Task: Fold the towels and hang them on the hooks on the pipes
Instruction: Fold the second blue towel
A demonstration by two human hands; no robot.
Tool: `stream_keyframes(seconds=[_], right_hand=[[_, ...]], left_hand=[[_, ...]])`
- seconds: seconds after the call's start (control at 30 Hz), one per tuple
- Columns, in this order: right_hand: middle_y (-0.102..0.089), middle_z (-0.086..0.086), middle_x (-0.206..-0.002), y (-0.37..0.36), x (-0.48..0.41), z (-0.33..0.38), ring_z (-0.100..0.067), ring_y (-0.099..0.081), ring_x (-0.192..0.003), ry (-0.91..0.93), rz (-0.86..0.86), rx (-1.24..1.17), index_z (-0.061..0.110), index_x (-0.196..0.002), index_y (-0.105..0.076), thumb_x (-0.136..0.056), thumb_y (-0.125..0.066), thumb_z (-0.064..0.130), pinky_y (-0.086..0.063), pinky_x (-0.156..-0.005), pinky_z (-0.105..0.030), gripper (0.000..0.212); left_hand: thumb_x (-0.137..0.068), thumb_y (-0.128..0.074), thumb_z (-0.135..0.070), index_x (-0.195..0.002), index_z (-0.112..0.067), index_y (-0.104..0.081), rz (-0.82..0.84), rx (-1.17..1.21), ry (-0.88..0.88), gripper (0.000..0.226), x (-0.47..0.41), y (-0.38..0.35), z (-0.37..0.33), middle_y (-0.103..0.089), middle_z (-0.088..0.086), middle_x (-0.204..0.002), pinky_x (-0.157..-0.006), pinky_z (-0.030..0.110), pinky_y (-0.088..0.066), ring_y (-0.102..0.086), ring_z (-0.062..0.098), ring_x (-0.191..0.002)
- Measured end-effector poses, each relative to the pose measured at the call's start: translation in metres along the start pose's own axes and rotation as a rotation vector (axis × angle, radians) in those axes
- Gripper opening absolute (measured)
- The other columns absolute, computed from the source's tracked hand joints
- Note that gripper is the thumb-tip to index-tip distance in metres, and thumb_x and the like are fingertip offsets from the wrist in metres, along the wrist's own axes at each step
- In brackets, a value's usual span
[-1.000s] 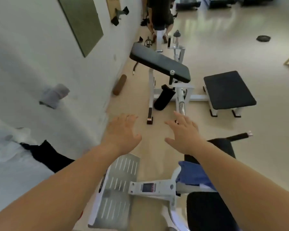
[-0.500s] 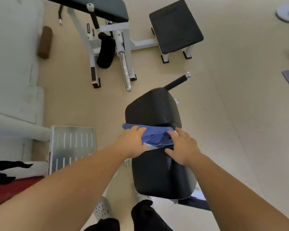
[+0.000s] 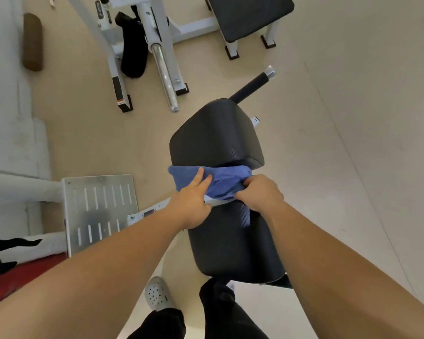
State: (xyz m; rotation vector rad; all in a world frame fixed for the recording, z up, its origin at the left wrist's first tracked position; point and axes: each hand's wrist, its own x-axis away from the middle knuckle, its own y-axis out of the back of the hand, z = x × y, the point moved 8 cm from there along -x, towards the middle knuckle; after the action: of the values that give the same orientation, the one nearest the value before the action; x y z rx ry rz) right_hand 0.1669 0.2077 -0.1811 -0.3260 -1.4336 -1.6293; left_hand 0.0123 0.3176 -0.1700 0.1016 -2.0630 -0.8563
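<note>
**A:** What can't you make out here? Your right hand (image 3: 258, 193) is curled into a fist on the right end of the crumpled blue cloth towel (image 3: 219, 183), so its fingertips are buried in the fabric. Your left hand (image 3: 194, 200) covers the towel's near left part, and whatever lies under the palm is hidden.

**B:** Yep, and the towel's lower edge disappears behind both your hands. The left fingers (image 3: 201, 178) lie fairly flat and close together on top of it, pressing rather than gripping, as far as I can tell.

**A:** How does the towel look?

**B:** Bunched and wrinkled, not folded. It sits across the gap between the two black padded vinyl cushions (image 3: 216, 138) of the white-framed gym machine, touching both. No hooks or pipes in view. The perforated metal footplate (image 3: 99, 209) sits off to your left.
</note>
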Motion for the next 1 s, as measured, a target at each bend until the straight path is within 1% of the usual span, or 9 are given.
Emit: stream_keyframes(seconds=[0.13, 0.23, 0.33, 0.47, 0.57, 0.67, 0.8, 0.93, 1.0], right_hand=[[-0.065, -0.011, -0.1, 0.004, -0.016, 0.001, -0.03, -0.063, -0.088, -0.057, -0.041, 0.05, 0.013, -0.111, -0.064, -0.085, -0.069, 0.033, -0.056, -0.088, -0.044, 0.034], [-0.067, -0.01, -0.101, 0.007, -0.009, -0.001, -0.029, -0.064, -0.089, -0.048, -0.11, 0.087, 0.012, -0.112, -0.067, -0.091, -0.068, 0.032, -0.056, -0.088, -0.041, 0.029], [-0.065, -0.006, -0.099, 0.022, 0.02, 0.015, -0.022, -0.055, -0.086, 0.142, -0.261, 0.088, 0.015, -0.103, -0.07, -0.098, -0.061, 0.035, -0.048, -0.078, -0.036, 0.022], [-0.066, -0.002, -0.09, 0.032, 0.072, 0.052, -0.018, -0.059, -0.083, 0.411, -0.298, -0.04, 0.024, -0.095, -0.062, -0.1, -0.058, 0.037, -0.051, -0.087, -0.042, 0.014], [-0.062, 0.004, -0.091, 0.043, 0.112, 0.078, -0.01, -0.058, -0.08, 0.527, -0.22, -0.136, 0.024, -0.101, -0.06, -0.102, -0.054, 0.035, -0.043, -0.074, -0.014, 0.012], [-0.064, 0.003, -0.093, 0.061, 0.156, 0.108, -0.009, -0.06, -0.08, 0.644, -0.206, -0.257, 0.023, -0.105, -0.062, -0.104, -0.053, 0.029, -0.045, -0.07, -0.013, 0.012], [-0.063, 0.003, -0.084, 0.068, 0.198, 0.151, -0.012, -0.062, -0.078, 0.781, -0.188, -0.316, 0.02, -0.103, -0.063, -0.101, -0.057, 0.031, -0.056, -0.072, -0.032, 0.013], [-0.061, 0.008, -0.076, 0.053, 0.235, 0.199, -0.008, -0.058, -0.073, 0.949, -0.123, -0.282, 0.021, -0.093, -0.066, -0.094, -0.065, 0.022, -0.05, -0.068, -0.029, 0.002], [-0.061, 0.008, -0.07, 0.04, 0.249, 0.223, -0.008, -0.056, -0.067, 0.985, -0.077, -0.261, 0.022, -0.086, -0.066, -0.094, -0.063, 0.019, -0.048, -0.064, -0.028, 0.009]], left_hand=[[-0.104, -0.051, -0.027, -0.162, -0.036, 0.0, -0.004, 0.03, -0.016, 0.078, 0.005, 0.003, 0.001, 0.017, -0.013, -0.169, -0.109, 0.036, -0.046, -0.038, 0.031, -0.145], [-0.103, -0.053, -0.031, -0.162, -0.036, -0.006, -0.012, 0.043, -0.003, 0.076, 0.011, 0.005, -0.001, 0.011, -0.012, -0.17, -0.111, 0.038, -0.044, -0.036, 0.031, -0.148], [-0.1, -0.058, -0.037, -0.161, -0.035, -0.015, -0.092, 0.092, -0.006, 0.075, 0.022, 0.011, -0.005, -0.007, -0.007, -0.171, -0.119, 0.044, -0.037, -0.03, 0.029, -0.151], [-0.092, -0.068, -0.045, -0.15, -0.037, -0.038, -0.245, 0.303, -0.096, 0.065, 0.048, 0.031, -0.018, -0.049, -0.007, -0.151, -0.111, 0.041, -0.047, -0.054, 0.019, -0.13], [-0.094, -0.069, -0.042, -0.129, -0.035, -0.058, -0.344, 0.446, -0.141, 0.038, 0.081, 0.054, -0.03, -0.065, -0.012, -0.125, -0.1, 0.031, -0.053, -0.062, 0.009, -0.109], [-0.097, -0.066, -0.026, -0.106, -0.028, -0.068, -0.465, 0.564, -0.153, 0.01, 0.125, 0.083, -0.032, -0.07, -0.007, -0.1, -0.089, 0.037, -0.056, -0.065, 0.011, -0.094], [-0.102, -0.057, -0.019, -0.104, -0.024, -0.073, -0.548, 0.697, -0.157, 0.017, 0.184, 0.11, -0.01, -0.074, -0.002, -0.092, -0.087, 0.044, -0.057, -0.069, 0.019, -0.091], [-0.103, -0.053, -0.012, -0.107, -0.016, -0.073, -0.632, 0.785, -0.088, 0.02, 0.244, 0.127, 0.034, -0.074, 0.01, -0.098, -0.082, 0.03, -0.055, -0.068, 0.021, -0.093], [-0.102, -0.056, -0.011, -0.104, -0.015, -0.072, -0.69, 0.835, -0.04, 0.017, 0.276, 0.131, 0.062, -0.074, 0.015, -0.097, -0.078, 0.028, -0.054, -0.068, 0.018, -0.086]])
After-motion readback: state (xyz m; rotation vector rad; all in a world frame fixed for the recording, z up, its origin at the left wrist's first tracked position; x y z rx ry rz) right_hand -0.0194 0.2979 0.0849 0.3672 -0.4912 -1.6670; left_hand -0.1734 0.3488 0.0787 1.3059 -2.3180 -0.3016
